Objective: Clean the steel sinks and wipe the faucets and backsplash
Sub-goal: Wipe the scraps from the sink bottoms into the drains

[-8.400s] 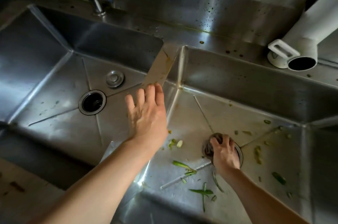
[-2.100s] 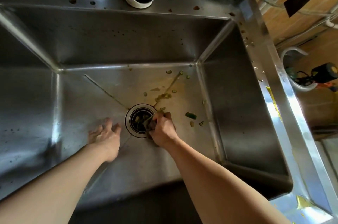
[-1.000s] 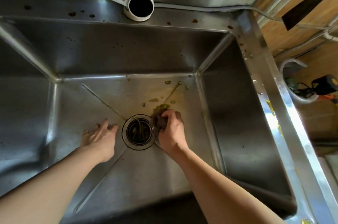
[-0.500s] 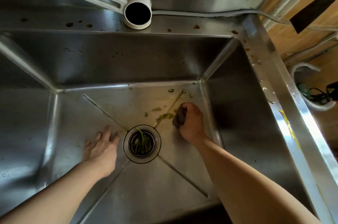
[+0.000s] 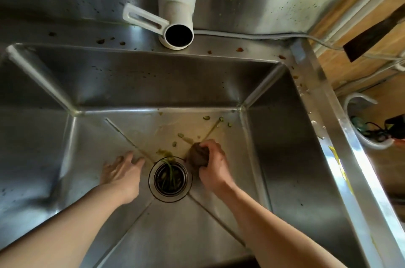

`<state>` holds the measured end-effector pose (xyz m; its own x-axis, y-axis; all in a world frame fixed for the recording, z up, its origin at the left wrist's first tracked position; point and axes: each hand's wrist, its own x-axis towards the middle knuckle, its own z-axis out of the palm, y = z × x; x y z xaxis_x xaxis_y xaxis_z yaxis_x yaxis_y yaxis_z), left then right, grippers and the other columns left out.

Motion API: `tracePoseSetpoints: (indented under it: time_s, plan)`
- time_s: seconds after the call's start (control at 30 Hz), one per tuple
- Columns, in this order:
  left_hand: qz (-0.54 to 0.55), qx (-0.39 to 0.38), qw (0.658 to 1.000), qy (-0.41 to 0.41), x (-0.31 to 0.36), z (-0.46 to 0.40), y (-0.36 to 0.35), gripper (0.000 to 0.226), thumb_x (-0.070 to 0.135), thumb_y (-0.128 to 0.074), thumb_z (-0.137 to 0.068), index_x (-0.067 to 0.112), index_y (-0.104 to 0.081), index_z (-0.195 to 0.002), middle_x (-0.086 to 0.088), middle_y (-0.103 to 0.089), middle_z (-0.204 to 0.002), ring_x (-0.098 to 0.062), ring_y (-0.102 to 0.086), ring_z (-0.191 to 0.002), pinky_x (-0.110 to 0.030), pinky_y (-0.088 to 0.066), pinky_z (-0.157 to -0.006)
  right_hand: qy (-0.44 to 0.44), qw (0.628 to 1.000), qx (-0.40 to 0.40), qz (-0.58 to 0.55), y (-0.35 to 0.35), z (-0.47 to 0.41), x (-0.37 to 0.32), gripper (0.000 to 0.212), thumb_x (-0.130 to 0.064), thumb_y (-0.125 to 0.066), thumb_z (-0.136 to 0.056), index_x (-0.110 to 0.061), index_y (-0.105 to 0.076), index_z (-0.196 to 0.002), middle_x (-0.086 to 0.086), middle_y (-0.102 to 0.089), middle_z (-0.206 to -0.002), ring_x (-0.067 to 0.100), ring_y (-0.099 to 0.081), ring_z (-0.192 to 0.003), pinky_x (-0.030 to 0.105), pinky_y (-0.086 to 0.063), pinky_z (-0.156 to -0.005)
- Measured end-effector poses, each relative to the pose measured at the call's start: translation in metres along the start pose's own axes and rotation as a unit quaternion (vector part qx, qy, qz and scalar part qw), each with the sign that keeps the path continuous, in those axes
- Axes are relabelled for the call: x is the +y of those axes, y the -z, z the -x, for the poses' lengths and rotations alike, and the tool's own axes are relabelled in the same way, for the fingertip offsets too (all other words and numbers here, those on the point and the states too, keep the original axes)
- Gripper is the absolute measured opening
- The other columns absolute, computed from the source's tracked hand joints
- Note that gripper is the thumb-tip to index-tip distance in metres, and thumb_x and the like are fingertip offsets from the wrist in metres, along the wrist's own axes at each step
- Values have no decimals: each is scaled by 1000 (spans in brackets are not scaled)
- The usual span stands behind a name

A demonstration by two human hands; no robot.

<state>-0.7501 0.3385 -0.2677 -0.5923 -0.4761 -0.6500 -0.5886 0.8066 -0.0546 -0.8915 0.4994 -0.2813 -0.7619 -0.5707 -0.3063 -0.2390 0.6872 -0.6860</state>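
1. Scrubbing the floor of the steel sink, the right hand has its grip curled tight round a dark scouring pad, pressed to the steel just up and right of the drain.
2. Half a second ago that hand was further toward the back right corner; it has since drawn the pad back to the drain rim.
3. The left hand has hardly shifted: its fingers lie straight and flat on the sink floor just left of the drain, holding nothing, seemingly as a brace.
4. Green scraps now sit in the drain strainer, and a small heap lies at its upper rim; by my reading, the strokes are herding debris inward.
5. A yellowish smear and a few green bits remain near the back wall, so this basin is not finished.
6. The splattered backsplash and the spotted ledge behind look untouched, as does the white pipe, so most of the task probably lies ahead.
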Motion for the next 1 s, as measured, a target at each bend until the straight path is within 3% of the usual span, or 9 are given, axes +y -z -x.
tracePoseSetpoints:
  time_s: [0.1, 0.2, 0.4, 0.53, 0.7, 0.8, 0.87, 0.93, 1.0]
  plan:
    - [11, 39, 999, 11, -5, -4, 1, 81, 13, -54, -84, 31, -11, -150, 1, -9, -155, -22, -24, -138, -38, -29, -107, -22, 993, 114, 26, 34, -46, 3, 49, 9, -52, -71, -15, -54, -114, 10, -49, -120, 27, -50, -109, 30, -41, -95]
    - [12, 49, 999, 12, -3, -9, -4, 80, 10, -50, -85, 32, -9, -151, 1, -2, -158, -21, -20, -141, -39, -27, -107, -50, 984, 148, 90, 59, -93, 20, 42, 8, -52, -77, -8, -56, -116, 18, -46, -127, 35, -50, -112, 29, -34, -100]
    - [6, 41, 999, 19, 4, -17, -10, 77, 17, -52, -86, 32, -12, -150, -2, 3, -158, -24, -18, -141, -39, -26, -110, -49, 984, 91, 142, 50, -127, 46, 51, 1, -53, -85, -11, -50, -134, 11, -38, -146, 34, -30, -132, 26, -18, -108]
    - [7, 39, 999, 27, 5, -19, -9, 79, 13, -54, -85, 30, -14, -151, -3, 2, -158, -24, -19, -140, -39, -26, -111, 12, 995, 17, 93, 28, -111, 30, 48, 2, -58, -79, -14, -59, -124, 12, -50, -133, 32, -41, -126, 32, -28, -111]
    - [9, 32, 999, 27, 7, -16, -5, 81, 14, -57, -84, 28, -14, -151, -4, 0, -157, -24, -20, -140, -38, -27, -111, 30, 993, -97, 52, -21, -54, 10, 46, -11, -59, -76, -36, -61, -115, 9, -42, -132, 31, -41, -121, 42, -36, -108]
    - [20, 22, 999, 26, 8, -14, -4, 83, 13, -59, -83, 27, -13, -151, -4, 1, -158, -25, -17, -140, -39, -26, -112, 49, 989, -120, 75, -38, -26, 10, 49, -7, -56, -77, -36, -58, -117, 7, -43, -128, 29, -42, -116, 36, -39, -104]
    - [30, 14, 999, 25, 6, -12, -4, 85, 11, -58, -82, 27, -12, -151, -3, 3, -158, -25, -16, -141, -41, -25, -113, 59, 984, -158, 63, -40, -12, 7, 50, 2, -52, -77, -28, -60, -116, 7, -45, -125, 24, -44, -113, 21, -39, -99]
    - [39, 8, 999, 20, 3, -10, -5, 83, 10, -56, -83, 28, -12, -151, -1, 1, -158, -24, -17, -141, -42, -26, -112, 57, 980, -186, 43, -29, -5, 0, 50, 14, -47, -76, -15, -64, -114, 6, -52, -117, 16, -49, -104, 4, -37, -79]
    - [40, 16, 999, 13, 0, -9, -5, 82, 12, -57, -84, 28, -13, -151, 1, -3, -157, -23, -19, -141, -42, -27, -111, 39, 986, -162, 13, -10, -7, -7, 52, 21, -43, -73, -5, -64, -112, 2, -54, -104, 6, -52, -88, -3, -34, -65]
